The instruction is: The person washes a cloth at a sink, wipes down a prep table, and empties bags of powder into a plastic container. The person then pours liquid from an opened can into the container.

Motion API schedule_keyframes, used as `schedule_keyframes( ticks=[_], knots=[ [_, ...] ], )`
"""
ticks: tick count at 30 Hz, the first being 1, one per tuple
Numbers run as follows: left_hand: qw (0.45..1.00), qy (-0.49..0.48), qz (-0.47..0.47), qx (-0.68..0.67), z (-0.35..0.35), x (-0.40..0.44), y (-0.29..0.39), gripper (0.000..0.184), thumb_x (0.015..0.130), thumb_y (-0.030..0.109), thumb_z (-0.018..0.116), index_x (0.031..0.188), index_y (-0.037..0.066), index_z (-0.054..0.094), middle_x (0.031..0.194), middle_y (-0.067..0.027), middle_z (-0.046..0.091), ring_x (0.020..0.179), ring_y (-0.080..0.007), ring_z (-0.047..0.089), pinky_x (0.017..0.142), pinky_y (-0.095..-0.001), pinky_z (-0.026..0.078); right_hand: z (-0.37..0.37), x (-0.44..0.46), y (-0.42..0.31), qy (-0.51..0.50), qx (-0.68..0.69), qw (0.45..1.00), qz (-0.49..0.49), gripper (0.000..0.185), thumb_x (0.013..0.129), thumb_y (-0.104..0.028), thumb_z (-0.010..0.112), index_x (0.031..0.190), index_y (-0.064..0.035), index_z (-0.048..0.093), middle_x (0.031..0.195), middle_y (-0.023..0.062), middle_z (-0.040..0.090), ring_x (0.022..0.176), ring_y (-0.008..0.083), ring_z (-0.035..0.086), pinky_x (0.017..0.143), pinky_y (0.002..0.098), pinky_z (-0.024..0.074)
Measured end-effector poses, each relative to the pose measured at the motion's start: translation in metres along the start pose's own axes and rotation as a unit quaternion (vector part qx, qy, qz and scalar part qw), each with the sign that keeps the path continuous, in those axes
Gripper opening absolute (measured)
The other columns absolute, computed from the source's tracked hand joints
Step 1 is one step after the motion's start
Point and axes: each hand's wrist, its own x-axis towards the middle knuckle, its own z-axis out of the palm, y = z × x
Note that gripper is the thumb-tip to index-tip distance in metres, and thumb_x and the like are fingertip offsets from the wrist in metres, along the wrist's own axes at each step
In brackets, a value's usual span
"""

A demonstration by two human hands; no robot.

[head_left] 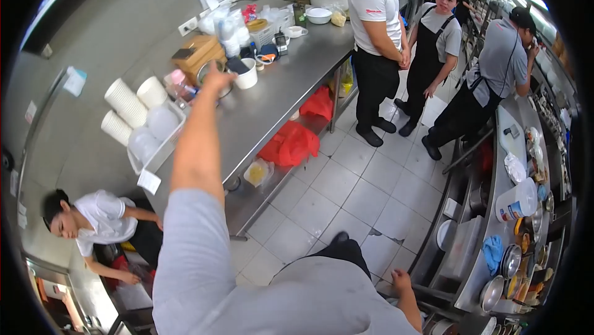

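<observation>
My left hand (218, 79) is stretched out over the steel counter (260, 103), at a round metal container whose rim shows around it. Its fingers look spread, and I cannot make out anything held in them. Just right of this hand stands a white tub (246, 75) with something dark at its edge. Behind are brown boxes (199, 53); a bottle with a pink cap (179, 78) is to the left. My right hand (401, 280) hangs low beside my body, its fingers loosely bent and apart, holding nothing visible.
Stacked white cups (125, 103) and a white bin of lids (162, 155) stand at the counter's near end. Red bags (291, 143) lie on the lower shelf. Three people stand ahead; another person (111, 217) bends at lower left. A counter with bowls (492, 292) runs along the right.
</observation>
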Motion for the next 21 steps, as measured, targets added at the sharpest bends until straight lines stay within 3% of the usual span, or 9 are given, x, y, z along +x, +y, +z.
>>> schedule_keyframes(
  ticks=[3, 6, 8, 10, 12, 13, 15, 16, 21],
  knots=[
    [0.999, -0.007, -0.046, -0.025, -0.001, 0.078, 0.069, 0.111, 0.072, 0.019, 0.091, 0.162, 0.007, 0.027, 0.139, -0.0230, 0.059, 0.123, -0.0378, 0.059, 0.096, -0.0526, 0.052, 0.051, 0.036, 0.160, -0.054, -0.167, 0.984, -0.022, 0.048, 0.097, -0.041, 0.062, 0.127, -0.0043, 0.071, 0.127, 0.0243, 0.070, 0.122, 0.0376, 0.066, 0.103, 0.0458, 0.0516],
    [0.963, 0.012, 0.085, 0.256, 0.043, 0.187, 0.037, 0.070, 0.078, 0.029, 0.081, 0.137, -0.002, 0.058, 0.129, -0.0253, 0.066, 0.117, -0.0371, 0.065, 0.095, -0.0466, 0.056, 0.023, 0.004, 0.135, -0.075, -0.120, 0.984, 0.111, 0.049, 0.097, -0.044, 0.061, 0.125, -0.0055, 0.073, 0.128, 0.0230, 0.069, 0.122, 0.0373, 0.066, 0.104, 0.0459, 0.0513],
    [0.992, 0.014, 0.126, -0.006, 0.117, 0.151, 0.028, 0.052, 0.089, 0.029, 0.072, 0.131, -0.002, 0.063, 0.117, -0.0197, 0.072, 0.108, -0.0327, 0.070, 0.094, -0.0441, 0.055, 0.028, -0.010, 0.131, -0.064, -0.082, 0.978, 0.180, 0.050, 0.096, -0.046, 0.061, 0.123, -0.0064, 0.074, 0.129, 0.0222, 0.069, 0.122, 0.0372, 0.066, 0.104, 0.0460, 0.0512],
    [0.966, -0.178, 0.165, -0.087, 0.178, 0.040, 0.101, 0.035, 0.101, 0.025, 0.062, 0.127, 0.001, 0.066, 0.112, -0.0126, 0.074, 0.099, -0.0207, 0.071, 0.086, -0.0349, 0.056, 0.040, -0.008, 0.130, -0.055, -0.066, 0.972, 0.220, 0.050, 0.096, -0.047, 0.060, 0.122, -0.0072, 0.075, 0.130, 0.0214, 0.069, 0.122, 0.0370, 0.065, 0.105, 0.0461, 0.0510],
    [0.896, -0.324, -0.121, -0.279, 0.292, 0.059, -0.053, 0.024, 0.105, 0.032, 0.059, 0.109, 0.010, 0.068, 0.080, -0.0012, 0.064, 0.068, -0.0159, 0.062, 0.063, -0.0276, 0.052, 0.049, 0.015, 0.113, -0.060, -0.088, 0.967, 0.233, 0.051, 0.095, -0.049, 0.059, 0.120, -0.0080, 0.076, 0.131, 0.0205, 0.069, 0.122, 0.0369, 0.065, 0.105, 0.0462, 0.0509],
    [0.911, -0.354, -0.161, -0.137, 0.320, -0.018, -0.010, 0.022, 0.104, 0.034, 0.059, 0.103, 0.013, 0.066, 0.071, 0.0011, 0.056, 0.058, -0.0145, 0.054, 0.053, -0.0287, 0.046, 0.052, 0.044, 0.132, -0.170, -0.199, 0.945, 0.196, 0.038, 0.097, -0.030, 0.052, 0.116, -0.0064, 0.074, 0.126, 0.0231, 0.069, 0.120, 0.0375, 0.066, 0.101, 0.0486, 0.0527],
    [0.789, -0.510, -0.300, -0.166, 0.428, -0.059, -0.102, 0.023, 0.101, 0.030, 0.056, 0.090, 0.013, 0.068, 0.069, -0.0017, 0.060, 0.058, -0.0161, 0.058, 0.051, -0.0320, 0.048, 0.034, 0.104, 0.103, -0.180, -0.107, 0.951, 0.227, 0.039, 0.095, -0.032, 0.055, 0.124, -0.0132, 0.074, 0.129, 0.0225, 0.068, 0.120, 0.0402, 0.065, 0.100, 0.0486, 0.0529],
    [0.787, -0.592, -0.086, 0.153, 0.466, -0.085, -0.118, 0.028, 0.099, 0.030, 0.057, 0.090, 0.007, 0.071, 0.074, -0.0038, 0.065, 0.061, -0.0189, 0.062, 0.052, -0.0367, 0.051, 0.000, 0.113, 0.074, -0.103, -0.179, 0.976, 0.068, 0.043, 0.097, -0.040, 0.057, 0.125, -0.0120, 0.072, 0.128, 0.0212, 0.069, 0.118, 0.0408, 0.066, 0.100, 0.0481, 0.0529],
    [0.716, -0.661, 0.181, 0.132, 0.674, -0.127, -0.079, 0.040, 0.096, 0.034, 0.064, 0.107, -0.004, 0.070, 0.103, -0.0209, 0.071, 0.092, -0.0313, 0.069, 0.082, -0.0393, 0.054, -0.135, 0.183, -0.017, 0.051, 0.038, 0.968, 0.243, 0.049, 0.097, -0.047, 0.062, 0.131, -0.0119, 0.068, 0.122, 0.0191, 0.072, 0.114, 0.0414, 0.067, 0.101, 0.0484, 0.0524]
  ],
)
